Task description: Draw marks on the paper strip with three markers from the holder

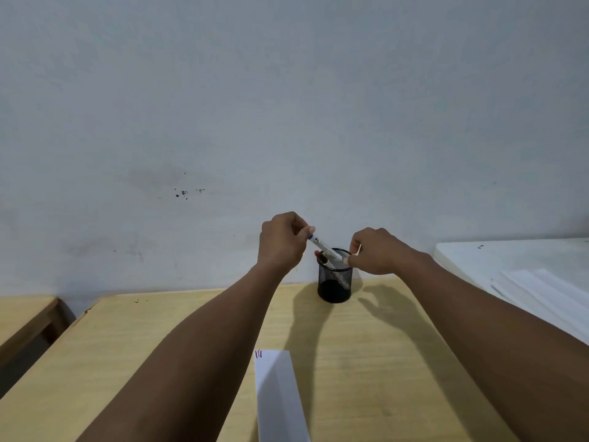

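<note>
We already see three short marks (pixel 258 354) on the paper strip (pixel 280 397) — our left hand (pixel 280 242) pinches the blue marker (pixel 325 248) over the holder (pixel 334 279), our right hand (pixel 374 252) closed at its rim on something we cannot make out — likely just returning it

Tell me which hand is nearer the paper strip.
Left, slightly. The left hand holds the blue marker up and left of the holder; the right hand is at the holder's right rim. Both are far beyond the paper strip.
</note>
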Motion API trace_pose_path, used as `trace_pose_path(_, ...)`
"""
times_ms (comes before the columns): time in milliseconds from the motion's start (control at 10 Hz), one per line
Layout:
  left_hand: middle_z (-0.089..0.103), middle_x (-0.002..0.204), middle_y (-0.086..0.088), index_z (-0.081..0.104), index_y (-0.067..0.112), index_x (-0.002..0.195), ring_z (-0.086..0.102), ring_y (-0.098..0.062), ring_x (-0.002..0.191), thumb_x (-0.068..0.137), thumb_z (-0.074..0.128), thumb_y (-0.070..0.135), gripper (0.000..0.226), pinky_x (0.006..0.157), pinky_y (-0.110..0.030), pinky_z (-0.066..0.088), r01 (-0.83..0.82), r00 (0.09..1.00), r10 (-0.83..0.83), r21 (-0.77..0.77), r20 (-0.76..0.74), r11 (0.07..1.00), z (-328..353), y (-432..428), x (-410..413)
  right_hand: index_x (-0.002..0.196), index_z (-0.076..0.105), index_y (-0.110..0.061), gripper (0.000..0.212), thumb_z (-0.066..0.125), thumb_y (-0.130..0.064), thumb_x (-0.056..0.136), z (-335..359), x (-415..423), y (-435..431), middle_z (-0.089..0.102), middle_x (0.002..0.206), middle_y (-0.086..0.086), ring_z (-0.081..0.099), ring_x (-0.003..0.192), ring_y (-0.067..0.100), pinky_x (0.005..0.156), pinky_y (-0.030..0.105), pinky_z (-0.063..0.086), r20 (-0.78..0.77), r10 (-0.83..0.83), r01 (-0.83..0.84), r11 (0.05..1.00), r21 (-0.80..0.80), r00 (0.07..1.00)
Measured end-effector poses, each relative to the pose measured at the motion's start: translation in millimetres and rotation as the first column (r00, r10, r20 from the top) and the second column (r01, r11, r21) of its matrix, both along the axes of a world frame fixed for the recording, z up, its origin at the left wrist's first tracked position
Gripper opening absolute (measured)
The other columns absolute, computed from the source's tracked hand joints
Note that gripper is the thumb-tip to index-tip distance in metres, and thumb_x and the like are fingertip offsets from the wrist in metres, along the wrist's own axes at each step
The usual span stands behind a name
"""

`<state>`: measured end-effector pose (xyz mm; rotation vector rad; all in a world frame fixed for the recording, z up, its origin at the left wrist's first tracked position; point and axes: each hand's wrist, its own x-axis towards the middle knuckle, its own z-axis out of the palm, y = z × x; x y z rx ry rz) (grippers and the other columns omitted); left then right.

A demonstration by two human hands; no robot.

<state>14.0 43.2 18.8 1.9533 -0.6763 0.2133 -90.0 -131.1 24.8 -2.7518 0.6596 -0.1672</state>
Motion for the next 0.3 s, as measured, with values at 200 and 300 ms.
trace_pose_path(200,0.077,0.094,0.006,0.076,0.024,0.098,0.066,-0.017,0.1,0.089,0.073,0.037,0.016,0.08,-0.035,0.055,0.08,0.98,-0.131,0.304,0.15,0.949,-21,-34,8,0.101,0.068,-0.022,0.021,0.067,-0.034,0.084,-18,12,-18,0.065,0.114,0.003,0.064,0.102,0.027,0.089,0.041,0.056,-0.009,0.0,0.0,1.0,0.015,1.0)
trace_pose_path(300,0.073,0.111,0.004,0.073,0.026,0.118,0.053,-0.018,0.117,0.09,0.069,0.049,0.036,0.09,-0.038,0.051,0.077,0.968,-0.162,0.385,0.192,0.92,-25,-40,9,0.103,0.069,-0.02,0.021,0.066,-0.032,0.086,-21,14,-20,0.066,0.113,0.004,0.065,0.102,0.027,0.089,0.041,0.056,-0.005,-0.006,0.006,1.0,0.028,1.0)
